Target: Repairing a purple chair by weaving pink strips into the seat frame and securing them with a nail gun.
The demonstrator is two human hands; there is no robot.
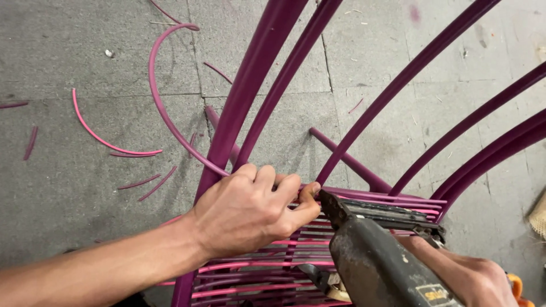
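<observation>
Purple cord being pinned at the chair frame

Purple plastic cord (165, 108) is being pinched between the thumb and curled fingers of the left hand (250, 210), right against the purple chair frame (250, 85) where its upright bars meet the woven seat (267, 273). From that grip the cord is being arched up and away over the grey floor (68, 51), left of the frame. A worn staple gun (375, 250) is being gripped by the right hand (478, 281), fingers wrapped round its body; its nose is being pressed just beside the left thumb, at the seat's back edge. Cut cord scraps (108, 142) are lying scattered on the floor, well left of the frame.
</observation>
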